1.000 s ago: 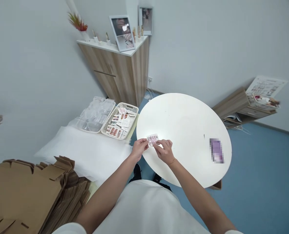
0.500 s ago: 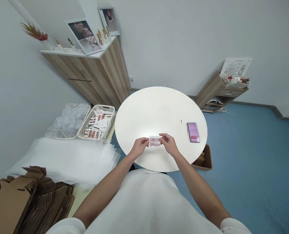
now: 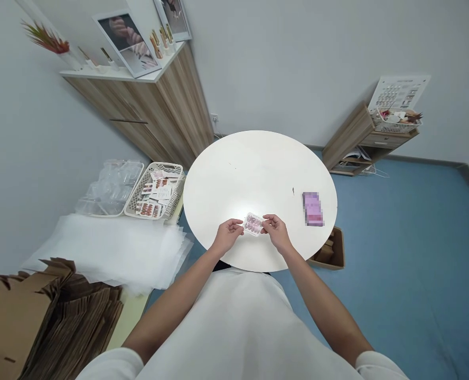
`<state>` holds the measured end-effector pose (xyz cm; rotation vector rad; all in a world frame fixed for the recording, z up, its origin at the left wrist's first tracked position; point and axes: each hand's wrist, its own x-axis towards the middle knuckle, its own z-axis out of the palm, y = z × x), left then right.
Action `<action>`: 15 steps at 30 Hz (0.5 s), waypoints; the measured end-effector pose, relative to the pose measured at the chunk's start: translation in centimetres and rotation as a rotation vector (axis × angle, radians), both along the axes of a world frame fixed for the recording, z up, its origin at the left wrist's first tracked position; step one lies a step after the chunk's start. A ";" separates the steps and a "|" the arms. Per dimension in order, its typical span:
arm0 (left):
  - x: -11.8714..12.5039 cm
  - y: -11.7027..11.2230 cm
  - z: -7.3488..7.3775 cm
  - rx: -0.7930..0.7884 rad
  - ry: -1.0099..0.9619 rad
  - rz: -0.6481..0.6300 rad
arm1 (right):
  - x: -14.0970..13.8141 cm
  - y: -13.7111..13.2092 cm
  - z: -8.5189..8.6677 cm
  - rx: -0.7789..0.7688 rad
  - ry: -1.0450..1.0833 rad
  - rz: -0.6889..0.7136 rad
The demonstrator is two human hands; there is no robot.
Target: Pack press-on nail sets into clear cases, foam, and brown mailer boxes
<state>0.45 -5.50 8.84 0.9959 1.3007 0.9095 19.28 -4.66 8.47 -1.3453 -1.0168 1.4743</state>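
A small clear pack of pink press-on nails (image 3: 253,224), set in two rows, is held just above the near part of the white round table (image 3: 254,174). My left hand (image 3: 228,236) pinches its left edge with thumb and fingertips. On the opposite side my right hand (image 3: 277,234) grips the right edge, its thumb beneath and fingers bent over the border. The pack is tilted, its right end lower than its left.
A phone-like purple object (image 3: 312,209), pixelated, lies on the table at right, near a tiny dark piece (image 3: 293,191). At left stand a white basket (image 3: 175,203) of nail cards, clear plastic boxes (image 3: 113,184), white sheets (image 3: 108,248) and stacked cardboard (image 3: 76,327). A cardboard box (image 3: 339,248) is on the floor.
The nail pack has turned clockwise from nearly level to slanted between my hands. My view has shifted slightly, and both hands stay close to the same place.
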 end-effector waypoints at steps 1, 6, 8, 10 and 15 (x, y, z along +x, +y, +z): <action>-0.1 -0.1 -0.2 -0.011 0.003 0.018 | 0.0 0.0 -0.1 0.018 -0.002 0.036; -1.5 -0.4 -1.2 -0.048 -0.016 0.006 | -0.6 0.1 -0.3 0.104 -0.100 0.346; -2.3 -0.4 -1.5 -0.032 -0.027 -0.045 | -1.2 0.3 -0.4 0.118 -0.176 0.398; -3.2 -0.3 -1.7 -0.011 -0.011 -0.086 | -1.9 0.6 -0.6 0.128 -0.235 0.413; -5.6 0.7 -1.6 0.075 0.064 -0.188 | -4.0 1.6 -1.1 0.152 -0.312 0.415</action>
